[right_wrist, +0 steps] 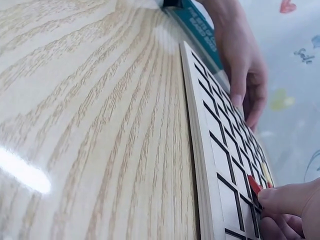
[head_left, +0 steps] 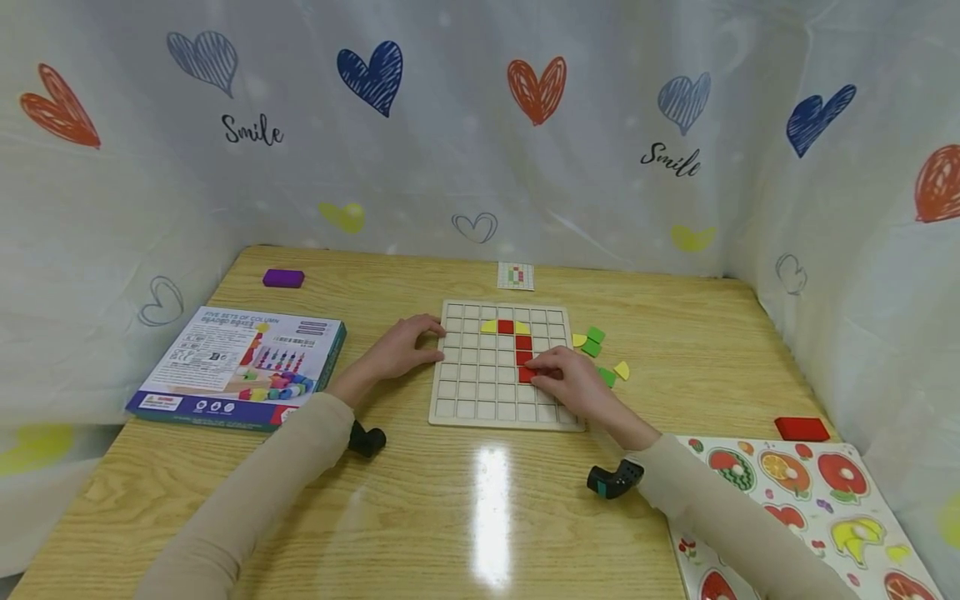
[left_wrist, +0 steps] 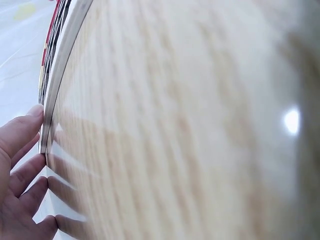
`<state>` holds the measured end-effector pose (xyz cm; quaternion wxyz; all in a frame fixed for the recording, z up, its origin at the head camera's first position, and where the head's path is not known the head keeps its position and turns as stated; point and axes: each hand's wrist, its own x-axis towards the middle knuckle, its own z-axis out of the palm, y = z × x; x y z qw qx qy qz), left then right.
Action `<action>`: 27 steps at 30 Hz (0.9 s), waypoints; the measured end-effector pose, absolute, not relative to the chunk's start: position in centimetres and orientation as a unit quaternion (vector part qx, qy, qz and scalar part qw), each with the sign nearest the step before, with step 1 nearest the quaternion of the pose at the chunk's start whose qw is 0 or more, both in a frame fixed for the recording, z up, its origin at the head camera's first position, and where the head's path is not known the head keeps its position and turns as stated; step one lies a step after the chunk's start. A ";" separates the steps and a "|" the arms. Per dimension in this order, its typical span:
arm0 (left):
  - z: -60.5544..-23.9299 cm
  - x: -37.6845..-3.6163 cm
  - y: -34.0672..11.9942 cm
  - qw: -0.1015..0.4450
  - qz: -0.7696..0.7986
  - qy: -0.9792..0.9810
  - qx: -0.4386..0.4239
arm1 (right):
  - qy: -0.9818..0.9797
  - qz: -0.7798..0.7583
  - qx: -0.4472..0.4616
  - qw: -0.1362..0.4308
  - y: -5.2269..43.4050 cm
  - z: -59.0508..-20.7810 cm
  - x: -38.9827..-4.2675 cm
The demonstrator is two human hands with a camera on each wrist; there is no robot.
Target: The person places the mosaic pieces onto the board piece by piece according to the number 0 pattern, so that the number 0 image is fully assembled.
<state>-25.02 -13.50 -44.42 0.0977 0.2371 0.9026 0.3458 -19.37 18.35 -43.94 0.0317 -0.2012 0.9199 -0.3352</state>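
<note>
A wooden grid board [head_left: 467,408] lies in the middle of the table. My right hand [head_left: 573,382] pinches a red square tile [right_wrist: 254,185] between thumb and fingers; in the right wrist view it is tilted above the grid. Red tiles [head_left: 523,342] stand in a column on the board, with another red tile [head_left: 506,327] at the top between two yellow quarter-round pieces [head_left: 489,327]. My left hand [head_left: 397,348] touches the board's left edge, its fingers relaxed, as the left wrist view [left_wrist: 22,175] also shows.
Green squares [head_left: 596,335] and a yellow piece [head_left: 622,370] lie right of the board. A pattern card [head_left: 516,276] lies behind it. Around are a boxed toy [head_left: 240,362], a purple block [head_left: 283,278], a red block [head_left: 802,429] and a fruit picture board [head_left: 813,517].
</note>
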 end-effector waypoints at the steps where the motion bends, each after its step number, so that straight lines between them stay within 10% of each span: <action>1: -44.4 -25.0 -13.5 0.098 0.346 0.903 0.236 | 0.919 -0.336 -0.201 0.033 18.4 -43.9 -19.4; 27: -44.3 -24.9 -13.3 0.098 0.351 0.902 0.230 | 0.915 -0.348 -0.201 0.026 18.2 -44.6 -19.5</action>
